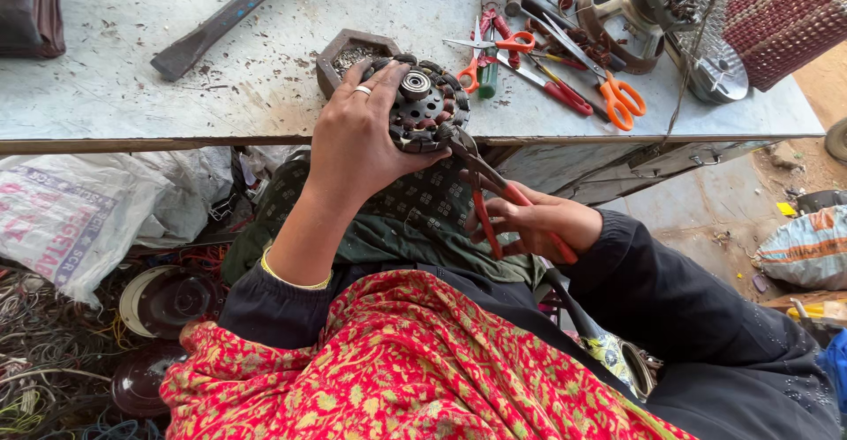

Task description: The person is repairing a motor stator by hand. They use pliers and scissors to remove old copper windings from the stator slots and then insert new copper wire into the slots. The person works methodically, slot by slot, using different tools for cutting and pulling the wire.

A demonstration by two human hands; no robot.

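Observation:
My left hand (357, 135) grips a round dark motor stator (426, 105) with a metal bearing at its centre, holding it tilted at the front edge of the grey workbench (176, 96). A ring is on one finger and a thin bangle on the wrist. My right hand (529, 222) is closed around the red handles of a pair of pliers (481, 184). The pliers' dark jaws touch the lower right rim of the stator.
Orange-handled scissors (618, 96), red-handled cutters (565, 96), a small dark tray (348, 52) and a long metal bar (225, 16) lie on the bench. A woven basket (785, 16) stands at the far right. Plastic sacks (79, 215) and tangled wires (44, 352) fill the floor at left.

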